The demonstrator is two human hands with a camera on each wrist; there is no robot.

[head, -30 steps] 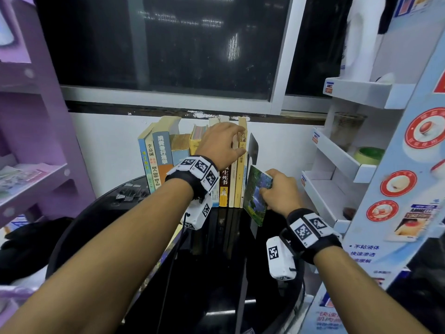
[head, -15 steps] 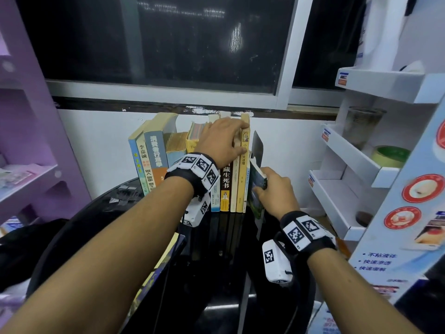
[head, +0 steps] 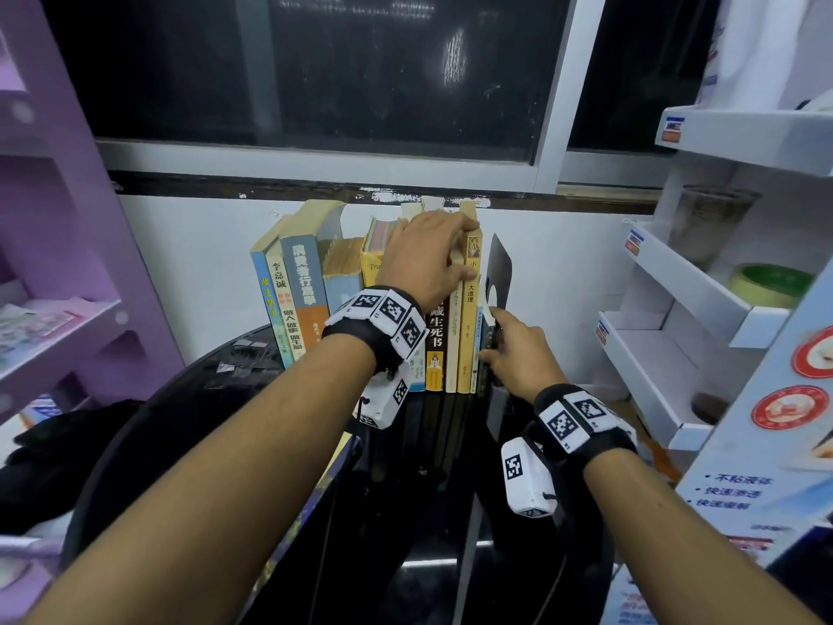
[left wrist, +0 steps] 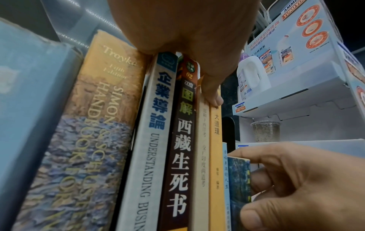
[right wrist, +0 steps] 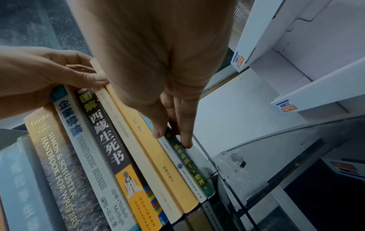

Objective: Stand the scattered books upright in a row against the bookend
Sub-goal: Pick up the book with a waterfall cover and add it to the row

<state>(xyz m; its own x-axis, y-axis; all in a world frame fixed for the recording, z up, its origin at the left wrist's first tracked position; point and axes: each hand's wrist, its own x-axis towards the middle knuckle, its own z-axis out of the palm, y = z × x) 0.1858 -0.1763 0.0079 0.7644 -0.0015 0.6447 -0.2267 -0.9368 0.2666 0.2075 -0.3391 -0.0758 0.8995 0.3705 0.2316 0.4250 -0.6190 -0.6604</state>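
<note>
A row of books stands upright on the black glossy table against the wall. At its right end is a black bookend. My left hand lies over the tops of the middle books, fingers curled behind them and thumb on a yellow spine. My right hand pinches a small green book that stands upright between the row and the bookend. In the right wrist view its fingertips lie along that green book. The left wrist view shows the book flush with the other spines.
A white cardboard display rack stands close on the right, holding a plastic cup and a tape roll. A purple shelf rises on the left. Binder clips lie on the table. A flat book edge shows under my left forearm.
My right hand has turned the small green book from slanted to upright and slid it in between the row and the bookend. My left hand has stayed on the book tops.
</note>
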